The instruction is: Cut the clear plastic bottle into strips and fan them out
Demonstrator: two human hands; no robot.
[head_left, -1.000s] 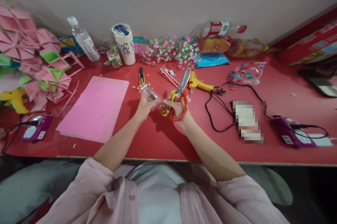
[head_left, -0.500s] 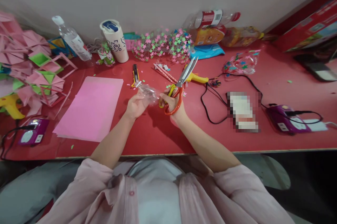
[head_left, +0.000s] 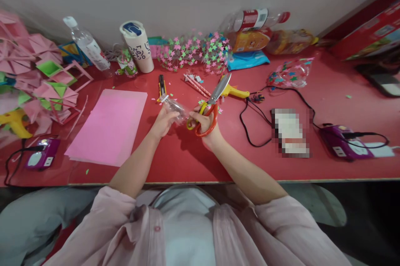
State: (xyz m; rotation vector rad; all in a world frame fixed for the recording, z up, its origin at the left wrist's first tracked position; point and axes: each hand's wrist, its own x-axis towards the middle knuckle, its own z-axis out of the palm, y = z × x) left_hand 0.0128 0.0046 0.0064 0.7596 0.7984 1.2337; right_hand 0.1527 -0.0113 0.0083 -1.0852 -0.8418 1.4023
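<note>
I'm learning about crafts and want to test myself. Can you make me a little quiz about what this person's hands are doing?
1. True or false: the right hand holds the scissors with orange and yellow handles.
2. What does the left hand hold? A) the clear plastic bottle piece B) a glue gun C) a pencil
3. Fill in: the flat sheets to the left of the left hand are ____ paper.

Key: 1 true. 2 A. 3 pink.
</note>
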